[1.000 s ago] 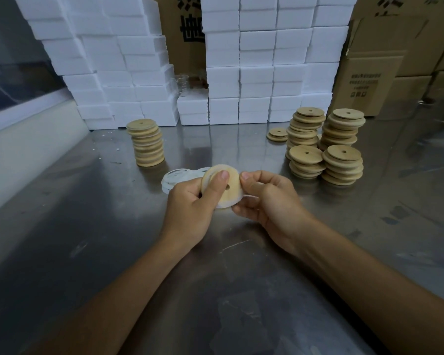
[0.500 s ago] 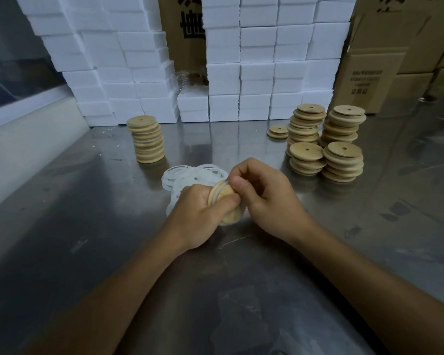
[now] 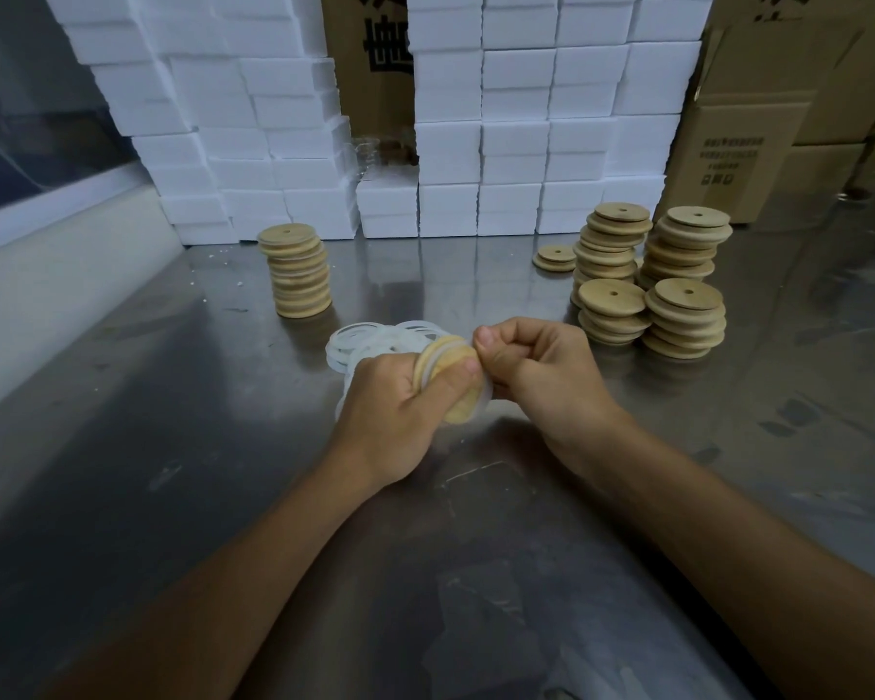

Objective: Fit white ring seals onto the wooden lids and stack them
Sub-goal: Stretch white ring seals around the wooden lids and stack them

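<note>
Left hand [image 3: 400, 411] gripping wooden lid [image 3: 458, 391] on edge above steel table [image 3: 173, 447], thumb pressing across face. Right hand [image 3: 536, 366], fingers curled tight, pinching white ring seal [image 3: 485, 401] at lid rim. Loose seals [image 3: 370, 341] lying just behind hands.

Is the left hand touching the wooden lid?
Touching. The head view shows the left hand gripping the wooden lid, its thumb lying across the lid's face and its fingers behind it.
</note>
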{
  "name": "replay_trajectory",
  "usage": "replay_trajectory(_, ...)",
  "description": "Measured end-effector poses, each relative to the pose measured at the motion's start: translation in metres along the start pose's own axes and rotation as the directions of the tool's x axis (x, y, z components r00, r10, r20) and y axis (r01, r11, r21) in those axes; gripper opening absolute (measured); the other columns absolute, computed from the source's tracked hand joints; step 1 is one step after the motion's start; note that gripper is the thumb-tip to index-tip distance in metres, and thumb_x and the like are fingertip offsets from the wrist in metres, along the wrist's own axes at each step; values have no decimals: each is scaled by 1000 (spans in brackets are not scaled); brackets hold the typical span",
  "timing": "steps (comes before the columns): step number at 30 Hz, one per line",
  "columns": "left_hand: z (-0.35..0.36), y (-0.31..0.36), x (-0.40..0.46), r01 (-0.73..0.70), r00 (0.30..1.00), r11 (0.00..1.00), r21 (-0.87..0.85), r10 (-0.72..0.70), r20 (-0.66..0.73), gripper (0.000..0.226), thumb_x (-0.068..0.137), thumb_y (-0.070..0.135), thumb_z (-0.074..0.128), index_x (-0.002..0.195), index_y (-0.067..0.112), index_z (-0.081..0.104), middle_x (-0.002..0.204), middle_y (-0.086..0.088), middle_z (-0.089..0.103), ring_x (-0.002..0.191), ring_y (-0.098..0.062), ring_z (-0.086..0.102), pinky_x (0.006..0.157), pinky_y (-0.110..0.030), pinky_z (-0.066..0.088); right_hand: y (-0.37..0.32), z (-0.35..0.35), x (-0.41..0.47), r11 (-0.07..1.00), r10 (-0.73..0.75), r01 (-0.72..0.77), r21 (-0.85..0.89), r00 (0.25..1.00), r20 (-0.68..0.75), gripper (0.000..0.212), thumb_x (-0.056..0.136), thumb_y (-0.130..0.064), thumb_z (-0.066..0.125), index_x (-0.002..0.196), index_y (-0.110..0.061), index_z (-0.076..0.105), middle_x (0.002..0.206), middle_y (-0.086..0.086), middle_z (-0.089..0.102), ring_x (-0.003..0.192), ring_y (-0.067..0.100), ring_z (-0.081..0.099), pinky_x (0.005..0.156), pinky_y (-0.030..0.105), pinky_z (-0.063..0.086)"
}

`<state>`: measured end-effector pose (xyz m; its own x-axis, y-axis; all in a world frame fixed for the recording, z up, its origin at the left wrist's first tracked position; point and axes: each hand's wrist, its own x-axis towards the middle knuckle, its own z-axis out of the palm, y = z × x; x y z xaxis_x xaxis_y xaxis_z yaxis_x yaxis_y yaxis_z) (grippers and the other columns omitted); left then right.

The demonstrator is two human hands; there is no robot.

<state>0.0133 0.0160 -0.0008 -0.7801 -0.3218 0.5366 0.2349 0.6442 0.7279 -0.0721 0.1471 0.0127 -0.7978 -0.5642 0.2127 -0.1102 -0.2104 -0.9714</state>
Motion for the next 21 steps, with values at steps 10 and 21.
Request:
replay_trajectory(10, 0, 3, 0, -17, 999, 999, 39, 18, -32, 36, 91, 34, 55, 84, 4, 74, 78, -9, 71, 76, -17, 64, 75, -30, 51, -3, 2, -2, 984, 148, -149, 98, 989, 23, 34, 97, -19, 57, 97, 14, 65, 93, 29, 70, 83, 29, 70, 75, 37, 62)
replay_trajectory(21, 0, 1, 3, -74, 993, 996, 41, 77, -92, 39, 95, 30, 57, 76, -1, 71, 67, -14, 65, 74, -20, 58, 63, -13, 44, 1, 0, 0, 986, 150, -154, 70, 987, 59, 29, 97, -28, 58, 96, 0, 67, 81, 8, 71, 74, 14, 69, 69, 27, 57)
